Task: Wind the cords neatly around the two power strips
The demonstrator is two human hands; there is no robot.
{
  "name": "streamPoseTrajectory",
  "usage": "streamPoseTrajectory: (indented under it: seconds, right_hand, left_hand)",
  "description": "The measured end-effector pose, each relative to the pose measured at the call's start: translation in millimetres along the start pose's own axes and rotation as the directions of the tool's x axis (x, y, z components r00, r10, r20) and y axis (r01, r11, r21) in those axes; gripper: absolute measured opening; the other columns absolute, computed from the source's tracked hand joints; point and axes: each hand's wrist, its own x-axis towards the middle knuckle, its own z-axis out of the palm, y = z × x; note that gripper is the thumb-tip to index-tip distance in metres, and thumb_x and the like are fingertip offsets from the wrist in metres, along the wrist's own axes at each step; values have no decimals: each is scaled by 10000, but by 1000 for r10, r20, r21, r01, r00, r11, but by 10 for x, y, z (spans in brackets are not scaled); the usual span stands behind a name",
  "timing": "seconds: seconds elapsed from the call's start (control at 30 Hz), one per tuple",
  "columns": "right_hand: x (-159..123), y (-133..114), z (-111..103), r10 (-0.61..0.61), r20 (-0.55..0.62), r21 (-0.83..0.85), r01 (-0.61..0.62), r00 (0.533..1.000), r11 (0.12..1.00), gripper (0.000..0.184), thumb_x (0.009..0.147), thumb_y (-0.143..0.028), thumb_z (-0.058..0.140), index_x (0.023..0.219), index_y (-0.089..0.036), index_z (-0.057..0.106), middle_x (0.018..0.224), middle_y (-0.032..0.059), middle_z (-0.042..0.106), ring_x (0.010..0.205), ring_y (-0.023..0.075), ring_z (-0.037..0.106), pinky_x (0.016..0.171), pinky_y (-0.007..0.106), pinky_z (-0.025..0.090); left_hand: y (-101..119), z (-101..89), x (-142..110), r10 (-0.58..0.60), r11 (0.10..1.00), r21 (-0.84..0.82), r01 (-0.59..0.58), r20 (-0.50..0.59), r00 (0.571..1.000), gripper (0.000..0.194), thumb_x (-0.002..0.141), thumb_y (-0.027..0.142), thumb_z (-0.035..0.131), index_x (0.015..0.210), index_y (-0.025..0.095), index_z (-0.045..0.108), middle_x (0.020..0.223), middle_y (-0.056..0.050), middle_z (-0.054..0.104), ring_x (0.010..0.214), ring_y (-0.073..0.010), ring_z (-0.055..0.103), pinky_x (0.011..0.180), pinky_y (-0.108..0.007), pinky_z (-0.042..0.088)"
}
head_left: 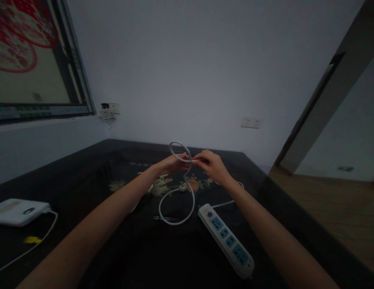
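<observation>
A white power cord [194,198] rises from the dark table into my two hands, which meet above the floral pattern. My left hand [175,163] has its fingers closed around the cord, where a loop stands up above it. My right hand [213,163] pinches the cord just to the right, fingers and thumb together. Below the hands the cord makes a second loop hanging down to the table, near a plug [182,186]. A white power strip [225,240] with blue sockets lies at an angle below my right forearm.
On the table [120,249] at left lies a white power bank [21,211] with a white cable and a yellow tag [33,240]. A thin dark pen-like stick [165,218] lies by the lower loop. Wall sockets [250,123] sit beyond the table's back edge.
</observation>
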Motion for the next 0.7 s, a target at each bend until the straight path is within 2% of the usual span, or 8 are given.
streamPoseTrajectory:
  seconds: [0.1,0.17,0.23,0.37,0.47,0.6,0.7]
  right_hand:
    - [-9,26,2,36,-37,89,-33,999,995,112,856,-265,635,828,-180,702,723,29,640,688,162,557,626,274,396]
    - [-26,48,-18,69,-61,152,-59,996,987,130,858,-281,624,826,-185,706,719,29,641,681,162,561,616,274,403]
    - [-46,66,-51,105,-87,217,-84,991,973,141,851,-299,625,829,-188,709,734,29,649,676,160,567,603,272,409]
    - [-73,73,-146,167,-142,333,-112,976,936,136,812,-321,659,802,-194,706,738,17,659,661,151,568,596,270,414]
    - [-78,68,-248,221,-219,391,-122,950,912,149,799,-345,665,778,-201,696,730,9,659,663,148,566,604,271,419]
    - [-71,106,-417,304,-373,428,-129,876,895,199,820,-393,629,773,-203,665,720,5,632,664,139,547,605,264,413]
    - [-61,192,-505,367,-456,441,-152,811,885,244,835,-426,601,771,-196,649,652,-14,565,581,116,479,536,246,361]
  left_hand:
    - [-36,285,14,-5,997,-78,15,120,993,352,865,457,564,801,122,654,738,-84,668,709,-166,629,741,-322,504]
    - [7,366,-3,-9,993,-116,26,145,989,331,861,418,588,744,113,646,614,-44,602,568,-125,562,642,-290,503]
    - [77,366,-20,0,987,-161,19,118,993,263,839,351,636,728,113,638,550,6,528,485,-84,480,577,-259,497]
    - [218,237,3,78,957,-273,-95,-71,994,206,816,286,683,710,129,601,553,50,484,490,-59,462,649,-292,558]
    - [277,101,35,134,924,-323,-207,-236,963,229,856,268,641,687,123,585,557,55,486,493,-47,462,724,-327,583]
    - [283,-65,-29,169,893,-329,-307,-386,907,211,871,223,621,693,110,605,560,48,516,488,-37,464,759,-330,590]
    - [288,-126,-182,175,887,-317,-337,-443,879,179,855,189,634,696,109,623,554,44,533,498,-38,480,778,-337,589]
